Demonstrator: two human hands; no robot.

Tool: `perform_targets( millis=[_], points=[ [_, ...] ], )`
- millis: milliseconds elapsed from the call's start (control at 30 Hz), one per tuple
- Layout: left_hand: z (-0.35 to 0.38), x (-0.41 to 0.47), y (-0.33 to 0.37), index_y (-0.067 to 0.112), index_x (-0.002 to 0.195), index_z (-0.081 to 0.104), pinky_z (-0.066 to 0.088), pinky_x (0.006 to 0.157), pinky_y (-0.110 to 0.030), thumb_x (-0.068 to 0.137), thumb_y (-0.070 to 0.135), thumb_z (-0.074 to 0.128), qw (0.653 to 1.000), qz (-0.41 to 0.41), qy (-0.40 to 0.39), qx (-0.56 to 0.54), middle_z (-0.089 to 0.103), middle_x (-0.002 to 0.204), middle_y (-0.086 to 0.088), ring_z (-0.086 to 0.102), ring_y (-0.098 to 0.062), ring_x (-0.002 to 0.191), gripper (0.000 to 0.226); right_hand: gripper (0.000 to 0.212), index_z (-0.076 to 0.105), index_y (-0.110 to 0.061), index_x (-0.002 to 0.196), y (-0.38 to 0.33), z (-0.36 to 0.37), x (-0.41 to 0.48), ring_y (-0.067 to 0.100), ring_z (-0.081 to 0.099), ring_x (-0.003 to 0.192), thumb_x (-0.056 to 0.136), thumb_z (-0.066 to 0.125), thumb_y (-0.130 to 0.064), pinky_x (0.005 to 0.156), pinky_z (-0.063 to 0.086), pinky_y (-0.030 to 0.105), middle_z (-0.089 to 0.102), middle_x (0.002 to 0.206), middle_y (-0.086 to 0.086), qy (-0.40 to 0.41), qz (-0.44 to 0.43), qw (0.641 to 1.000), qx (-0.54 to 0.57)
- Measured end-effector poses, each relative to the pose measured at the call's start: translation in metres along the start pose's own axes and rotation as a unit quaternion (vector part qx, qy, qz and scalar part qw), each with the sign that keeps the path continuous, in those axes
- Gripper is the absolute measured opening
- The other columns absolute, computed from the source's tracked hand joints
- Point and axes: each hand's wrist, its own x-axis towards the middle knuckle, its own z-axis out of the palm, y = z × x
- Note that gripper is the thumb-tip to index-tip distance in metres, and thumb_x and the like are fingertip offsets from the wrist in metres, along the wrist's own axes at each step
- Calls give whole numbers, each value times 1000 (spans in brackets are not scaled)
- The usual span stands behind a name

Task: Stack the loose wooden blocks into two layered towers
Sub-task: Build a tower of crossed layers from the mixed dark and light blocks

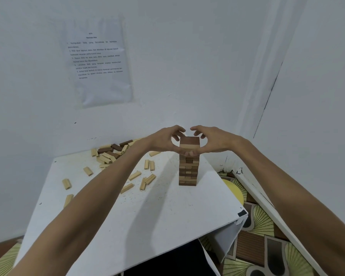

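White table (147, 226) fills lower centre of frame. Loose blocks (134, 175) scattered flat across its left half. Tower (188, 172), mixed light and dark layers, upright right of centre. Left hand (163, 140) and right hand (213, 140) cup its top from either side, fingers arched over the top layer, thumbs (184, 152) meeting on the front face. Heaped blocks (110, 152) at the far table edge. Printed sheet (100, 62) on the wall, upper left.

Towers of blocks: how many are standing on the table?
1: the tall tower of light and dark wooden blocks stands on the white table near its right edge, its top cupped between the left hand and right hand. Loose blocks lie scattered left.
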Motion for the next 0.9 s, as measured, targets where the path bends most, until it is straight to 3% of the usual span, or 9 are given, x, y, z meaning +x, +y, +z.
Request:
perform_targets(
  millis=[100,200,433,600,700,900],
  points=[
    [-3,-2,1,23,147,42,47,99,-28,78,51,84,1000,-4,5,-9,61,133,14,57,-8,121,86,89,30,-30,158,-3,-4,-2,19,51,131,86,67,-68,107,46,39,49,150,-5,20,-5,1000,-8],
    [-10,-8,1,25,146,43,47,94,-24,76,52,85,999,-11,8,-31,62,133,14,58,-4,119,86,83,32,-30,157,-5,-9,-4,19,52,130,89,68,-62,106,47,41,51,149,-4,17,-10,1000,-19],
    [-30,-33,-10,26,144,46,50,103,-35,81,62,75,999,-26,16,-13,61,135,11,61,-7,119,78,80,38,-30,154,-25,-10,-3,18,50,133,88,65,-68,108,46,41,53,148,-6,50,-36,997,-45],
    [-52,-68,-22,26,134,60,49,105,-37,93,54,68,997,-50,35,53,62,137,11,63,-7,117,51,67,50,-31,146,-63,-4,9,15,54,129,90,63,-65,105,47,39,54,148,-7,42,-68,994,-80],
    [-62,-96,-34,24,129,64,51,101,-35,94,48,68,993,-75,52,69,65,132,12,65,-6,115,42,62,52,-30,145,-89,8,18,15,50,134,93,63,-60,106,43,35,54,147,-7,38,-93,991,-88],
    [-70,-147,-64,20,119,71,51,92,-29,96,34,68,977,-140,100,127,70,121,7,68,-12,108,27,56,52,-24,146,-135,41,41,20,50,134,98,62,-50,107,44,39,56,146,-2,11,-140,985,-97]
  ],
)
